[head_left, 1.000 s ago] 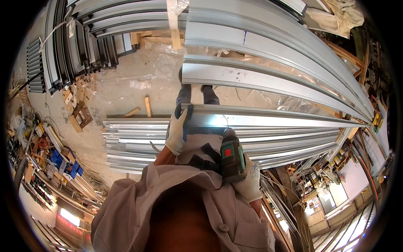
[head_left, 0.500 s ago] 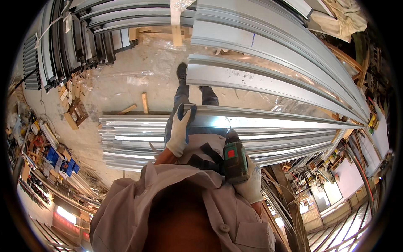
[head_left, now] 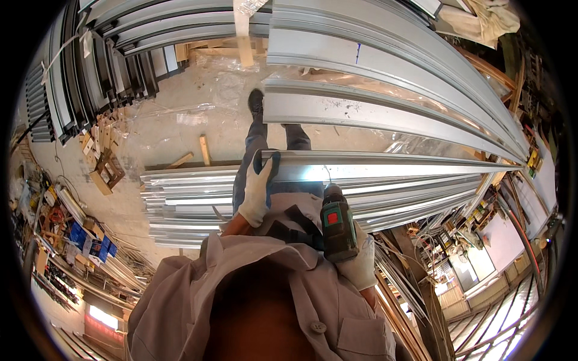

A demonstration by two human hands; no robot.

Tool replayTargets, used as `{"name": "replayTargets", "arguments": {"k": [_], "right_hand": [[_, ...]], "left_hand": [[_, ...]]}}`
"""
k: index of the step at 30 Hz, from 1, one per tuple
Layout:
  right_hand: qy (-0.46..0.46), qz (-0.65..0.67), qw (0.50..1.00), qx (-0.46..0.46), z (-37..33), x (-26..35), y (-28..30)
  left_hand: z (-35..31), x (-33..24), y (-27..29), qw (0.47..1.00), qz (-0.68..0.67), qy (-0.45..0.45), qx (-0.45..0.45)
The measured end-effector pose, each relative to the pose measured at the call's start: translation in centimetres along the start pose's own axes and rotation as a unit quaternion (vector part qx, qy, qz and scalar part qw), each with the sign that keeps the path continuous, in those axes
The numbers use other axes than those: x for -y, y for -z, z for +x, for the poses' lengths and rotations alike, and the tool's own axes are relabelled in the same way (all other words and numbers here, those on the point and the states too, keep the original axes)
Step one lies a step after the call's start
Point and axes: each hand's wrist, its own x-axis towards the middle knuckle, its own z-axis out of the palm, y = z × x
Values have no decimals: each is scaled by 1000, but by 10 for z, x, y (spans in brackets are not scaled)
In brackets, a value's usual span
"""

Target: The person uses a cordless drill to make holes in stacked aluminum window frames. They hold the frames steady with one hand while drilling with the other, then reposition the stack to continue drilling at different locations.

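Observation:
In front of my body lies a long silver metal profile (head_left: 385, 168). My left hand (head_left: 259, 191), in a white and dark-blue work glove, is closed round its left end, thumb and fingers at the top edge. A dark green cordless drill (head_left: 339, 225) with a red patch is in my right hand (head_left: 362, 262), also gloved; the fingers round its handle are mostly hidden behind the drill body. The thin drill bit (head_left: 329, 174) points away from me against the profile's face, where a bright light spot falls. Whether the tip has entered the metal, I cannot tell.
More long silver profiles (head_left: 186, 207) are stacked beneath and behind the held one. Wider profiles (head_left: 361, 111) reach across the far right. Dark-edged frames (head_left: 96, 72) stand at the far left. Wood scraps (head_left: 108, 171) and plastic film lie on the floor.
The whole view has shifted slightly. Both hands keep their grips, and the drill stays at nearly the same place on the profile.

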Motion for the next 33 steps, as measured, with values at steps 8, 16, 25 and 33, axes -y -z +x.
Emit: {"name": "replayTargets", "arguments": {"k": [8, 16, 25, 33], "right_hand": [[1, 3, 1000, 14, 2, -3, 3], [-7, -2, 999, 38, 2, -11, 4], [10, 5, 1000, 8, 1, -9, 2], [8, 16, 1000, 6, 2, -2, 2]], "left_hand": [[8, 12, 8, 998, 21, 57, 7], [11, 0, 2, 994, -49, 101, -16], [16, 22, 8, 993, -54, 99, -20], [7, 17, 7, 997, 74, 23, -13]]}}
